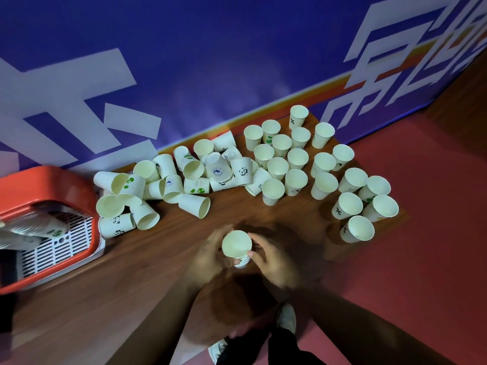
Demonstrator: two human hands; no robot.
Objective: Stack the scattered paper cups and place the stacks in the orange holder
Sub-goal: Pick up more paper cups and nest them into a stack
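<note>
Left hand (pixel 210 255) and right hand (pixel 271 259) curl round a cup stack (pixel 236 244), seemingly; view blurred. Paper: light, thin-walled, crushable. Grip sidewalls gently, below rim.

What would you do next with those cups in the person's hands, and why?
Probably free the right hand and fetch the nearest upright cup to nest with the stack it shares with the left hand. The stack looks short, many loose cups lie on the table, and the orange holder already has stacks lying in it.
</note>
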